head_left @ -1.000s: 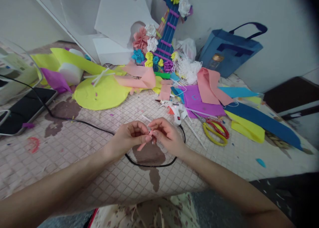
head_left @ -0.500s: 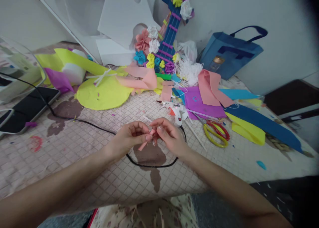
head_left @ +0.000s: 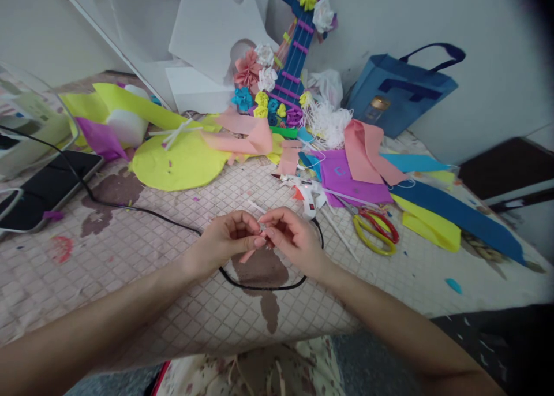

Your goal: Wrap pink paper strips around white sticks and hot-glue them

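Both of my hands meet over the middle of the checked mat. My left hand and my right hand pinch a small pink strip of paper between fingertips; its free end hangs down below my left fingers. The fingers of both hands are curled and closed on the strip. A white glue gun lies just beyond my right hand, and its black cord loops under my wrists.
Yellow-and-red scissors lie right of the glue gun. Coloured sheets cover the back: a yellow disc, purple sheet, blue strip. A blue paper guitar with paper flowers leans on the wall beside a blue bag. A tablet lies left.
The hands stay in place; the fingertips have closed tighter on the pink strip, so less of it shows between them than before.
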Motion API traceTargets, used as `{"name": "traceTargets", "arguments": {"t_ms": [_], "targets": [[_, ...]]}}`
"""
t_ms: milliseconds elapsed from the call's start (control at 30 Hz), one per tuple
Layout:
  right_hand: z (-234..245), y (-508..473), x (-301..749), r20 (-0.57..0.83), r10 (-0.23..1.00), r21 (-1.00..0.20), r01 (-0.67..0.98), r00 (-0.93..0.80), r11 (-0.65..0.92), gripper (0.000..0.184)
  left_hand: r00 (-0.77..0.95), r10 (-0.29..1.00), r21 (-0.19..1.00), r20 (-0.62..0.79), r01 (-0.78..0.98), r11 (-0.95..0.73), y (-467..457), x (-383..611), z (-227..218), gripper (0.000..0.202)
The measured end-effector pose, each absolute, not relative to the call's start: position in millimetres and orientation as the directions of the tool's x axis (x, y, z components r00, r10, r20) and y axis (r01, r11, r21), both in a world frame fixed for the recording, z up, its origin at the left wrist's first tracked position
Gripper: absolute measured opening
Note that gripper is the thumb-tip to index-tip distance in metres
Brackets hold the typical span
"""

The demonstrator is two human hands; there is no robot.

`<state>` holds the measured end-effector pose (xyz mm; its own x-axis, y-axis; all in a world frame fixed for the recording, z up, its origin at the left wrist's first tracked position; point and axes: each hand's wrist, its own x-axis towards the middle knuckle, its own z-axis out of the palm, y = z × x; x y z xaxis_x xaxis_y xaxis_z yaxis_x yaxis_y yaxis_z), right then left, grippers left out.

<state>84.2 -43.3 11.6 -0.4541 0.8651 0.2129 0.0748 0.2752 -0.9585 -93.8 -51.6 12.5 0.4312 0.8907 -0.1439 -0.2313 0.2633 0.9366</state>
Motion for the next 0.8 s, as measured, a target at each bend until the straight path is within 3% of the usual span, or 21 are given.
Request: {"name": "traceTargets", "arguments": {"t_ms": [133,267,433,600,800], "targets": [[11,-43,85,0.372,0.812,-0.827,0.237,-0.449,0.509,0.015,0.430,0.888,0.918,-0.162,-0.266,0.296,-52,-93,9,0.027],[10,-41,85,0.436,0.751,-0.754,0.255,-0.495,0.605,0.013,0.427,0.888,0.902,-0.171,-0.295,0.315,-52,-93,8,0.025],[7,-40,84,0.300,0.820,-0.906,0.124,-0.488,0.406,0.011,0.439,0.885,0.920,-0.152,-0.265,0.289,-51,-94,7,0.026],[2,-37,84,0.184,0.808,-0.982,-0.069,-0.560,0.176,0.027,0.456,0.878,0.918,-0.143,-0.269,0.290,-53,-94,8,0.026],[0,-38,87,0.258,0.798,-0.961,-0.059,-0.545,0.271,0.033,0.467,0.870,0.872,-0.159,-0.347,0.346,-54,-93,10,0.025]]}}
